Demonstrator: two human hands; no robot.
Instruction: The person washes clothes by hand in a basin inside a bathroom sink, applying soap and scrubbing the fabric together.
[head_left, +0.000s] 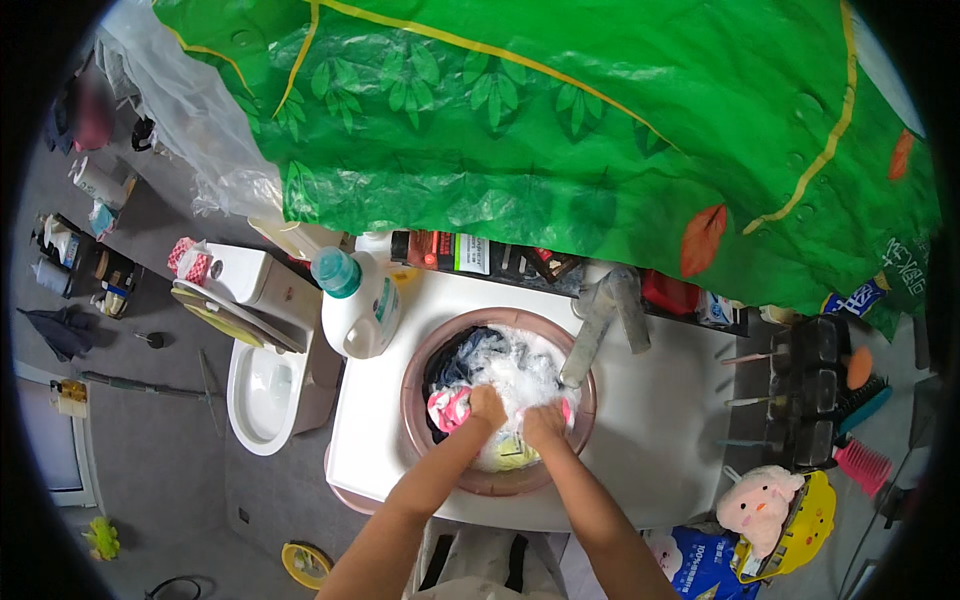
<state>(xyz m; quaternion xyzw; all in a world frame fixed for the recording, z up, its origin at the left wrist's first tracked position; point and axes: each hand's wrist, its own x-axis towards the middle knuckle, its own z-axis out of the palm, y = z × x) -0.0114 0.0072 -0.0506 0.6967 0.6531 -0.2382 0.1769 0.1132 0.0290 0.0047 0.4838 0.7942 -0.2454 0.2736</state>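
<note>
A pinkish plastic washbasin (415, 409) stands in the white sink counter before me, holding soapy water and clothes. White suds (517, 360) cover much of the water, with dark garments (459, 358) at the left side. My left hand (487, 406) is closed on a pink-and-white cloth (448, 410). Just right of it, my right hand (544, 426) reaches into the suds. A bit of pink cloth (568, 412) shows beside that hand, whose fingers are hidden. Pale yellow fabric (506, 454) lies between my wrists and the near rim. A grey faucet (590, 341) overhangs the basin's right side.
A white detergent bottle (360, 307) with a teal cap stands left on the counter (375, 420). Boxes and tubes (472, 253) line the back ledge beneath a green plastic sheet (480, 150). The toilet (262, 397) is left; a toothbrush holder (814, 390) and pink cloth (759, 506) are right.
</note>
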